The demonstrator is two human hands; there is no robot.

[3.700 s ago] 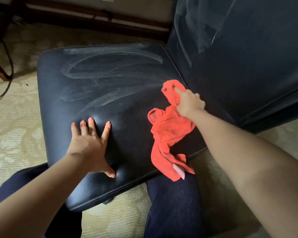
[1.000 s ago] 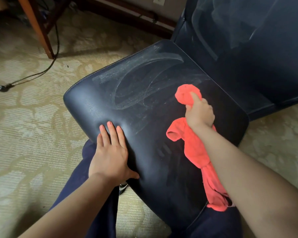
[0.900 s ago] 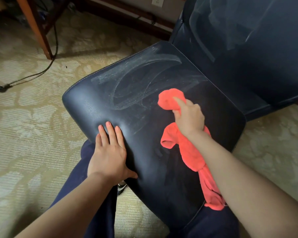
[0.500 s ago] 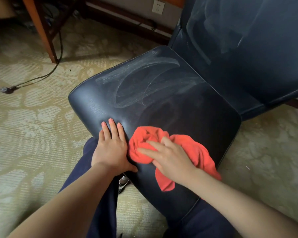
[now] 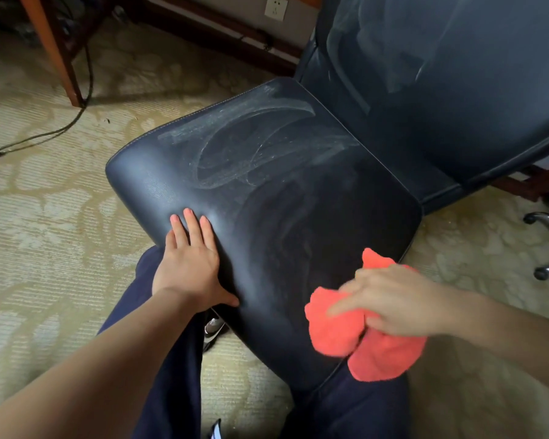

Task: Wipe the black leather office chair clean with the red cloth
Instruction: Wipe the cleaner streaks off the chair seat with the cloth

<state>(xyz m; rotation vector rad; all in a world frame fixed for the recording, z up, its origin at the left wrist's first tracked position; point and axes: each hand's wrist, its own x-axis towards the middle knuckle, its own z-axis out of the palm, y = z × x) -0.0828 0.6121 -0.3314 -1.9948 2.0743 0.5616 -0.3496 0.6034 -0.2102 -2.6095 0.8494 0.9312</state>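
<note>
The right grip (image 5: 390, 299), blurred, lay with fairly straight fingers on the red cloth (image 5: 339, 327), pressing it and not pinching. The cloth sat under this palm at the near right corner of the chair seat (image 5: 282, 191), partly over the edge, so it could slide off. The left grip (image 5: 187, 267) rested flat on the seat. The pale streaks (image 5: 251, 137) farther away risked being missed.

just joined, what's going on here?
A person is wiping a black leather chair seat with a red cloth. The right hand presses the bunched cloth at the seat's near right edge, motion-blurred; the left hand lies flat on the near left, bracing. Dusty streaks mark the far part and the backrest.
</note>
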